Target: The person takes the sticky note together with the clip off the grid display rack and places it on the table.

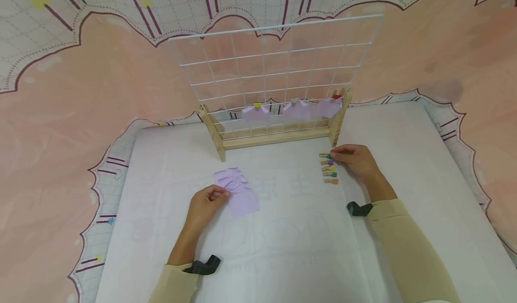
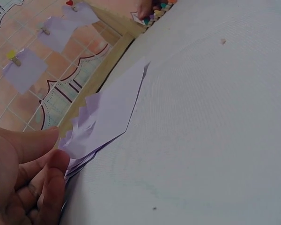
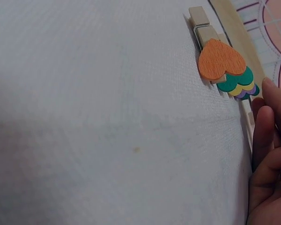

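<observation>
My left hand (image 1: 205, 206) is at the left edge of a small stack of purple paper sheets (image 1: 244, 202) with crinkled upper edges. In the left wrist view its thumb and forefinger pinch the edge of the paper (image 2: 114, 108). My right hand (image 1: 357, 159) is at the far end of a column of small wooden clothespins with colored hearts. Its thumb and forefinger pinch the green-heart clothespin (image 1: 325, 155) at the heart end. Nearest the right wrist camera lies the orange-heart clothespin (image 3: 220, 58), with green, yellow and purple hearts beyond it.
Behind the hands stands a white wire grid (image 1: 274, 74) on a wooden base (image 1: 278, 139). Three purple papers hang low on it from clothespins, among them a yellow one (image 1: 257, 105) and a red one (image 1: 337, 97). White cloth covers the table (image 1: 282, 249).
</observation>
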Demonstrator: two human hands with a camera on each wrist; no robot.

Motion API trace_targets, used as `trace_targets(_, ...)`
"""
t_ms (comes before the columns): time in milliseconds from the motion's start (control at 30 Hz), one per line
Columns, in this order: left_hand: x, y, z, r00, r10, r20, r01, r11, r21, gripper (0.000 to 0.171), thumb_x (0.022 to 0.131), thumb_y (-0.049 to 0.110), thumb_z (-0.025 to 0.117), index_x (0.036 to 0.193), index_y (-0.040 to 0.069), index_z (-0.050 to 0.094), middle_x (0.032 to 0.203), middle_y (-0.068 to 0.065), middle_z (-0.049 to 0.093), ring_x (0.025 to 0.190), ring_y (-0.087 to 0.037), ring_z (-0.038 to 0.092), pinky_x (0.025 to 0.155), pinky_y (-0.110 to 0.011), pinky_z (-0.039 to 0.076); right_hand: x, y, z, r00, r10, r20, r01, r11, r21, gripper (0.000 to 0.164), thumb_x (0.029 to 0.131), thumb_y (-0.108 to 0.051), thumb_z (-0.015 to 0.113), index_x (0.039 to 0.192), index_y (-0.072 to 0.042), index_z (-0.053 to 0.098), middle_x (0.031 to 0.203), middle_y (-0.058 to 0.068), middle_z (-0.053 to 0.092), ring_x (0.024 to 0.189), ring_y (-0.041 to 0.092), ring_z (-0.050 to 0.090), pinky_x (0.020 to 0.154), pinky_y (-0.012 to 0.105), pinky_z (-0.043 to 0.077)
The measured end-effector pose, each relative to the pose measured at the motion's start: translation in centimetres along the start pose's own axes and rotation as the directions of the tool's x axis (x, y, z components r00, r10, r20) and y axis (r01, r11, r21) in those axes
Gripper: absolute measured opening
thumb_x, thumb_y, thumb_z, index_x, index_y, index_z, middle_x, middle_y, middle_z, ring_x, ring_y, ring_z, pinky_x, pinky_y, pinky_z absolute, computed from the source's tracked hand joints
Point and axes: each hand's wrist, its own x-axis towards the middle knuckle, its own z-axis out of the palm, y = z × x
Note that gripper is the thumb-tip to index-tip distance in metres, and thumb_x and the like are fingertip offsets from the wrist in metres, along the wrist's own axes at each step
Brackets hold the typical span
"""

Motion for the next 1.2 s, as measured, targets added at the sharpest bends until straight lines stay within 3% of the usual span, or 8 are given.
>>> trace_targets(700, 0.12, -0.18, -0.07, 0.999, -0.045, 0.03, 0.046, 0.998, -0.036, 0.02, 0.094, 0.026, 0.076, 0.103, 0.008, 0.074, 0.088, -0.004, 0.068, 0.085, -0.017, 0.057, 0.078, -0.027, 0.045, 0.0, 0.02, -0.03, 0.999, 0.036, 0.0, -0.036, 0.999, 0.036, 0.042, 0.092, -0.038, 0.077, 0.12, -0.007, 0.072, 0.097, -0.007, 0.072, 0.105, 0.022, 0.055, 0.098, 0.034, 0.037)
trace_targets(967, 0.06, 0.0, -0.09, 0.999, -0.043, 0.02, 0.044, 0.998, -0.04, 0.02, 0.093, 0.026, 0.076, 0.103, 0.008, 0.074, 0.086, -0.002, 0.068, 0.083, -0.015, 0.057, 0.077, -0.026, 0.044, -0.37, -0.12, -0.18, 1.0, 0.013, 0.001, -0.013, 0.997, 0.078, 0.045, 0.091, -0.035, 0.078, 0.119, -0.001, 0.071, 0.089, -0.015, 0.071, 0.101, 0.017, 0.056, 0.095, 0.029, 0.039)
trace_targets(1200, -0.06, -0.07, -0.48, 0.998, -0.051, 0.046, 0.056, 0.994, -0.098, 0.022, 0.094, 0.027, 0.076, 0.105, 0.009, 0.073, 0.088, -0.001, 0.068, 0.086, -0.016, 0.058, 0.079, -0.025, 0.046, -0.78, 0.0, 0.07, 1.0, -0.01, -0.014, 0.011, 0.999, 0.042, 0.046, 0.093, -0.04, 0.076, 0.121, -0.004, 0.071, 0.125, 0.007, 0.068, 0.124, 0.022, 0.051, 0.11, 0.039, 0.038)
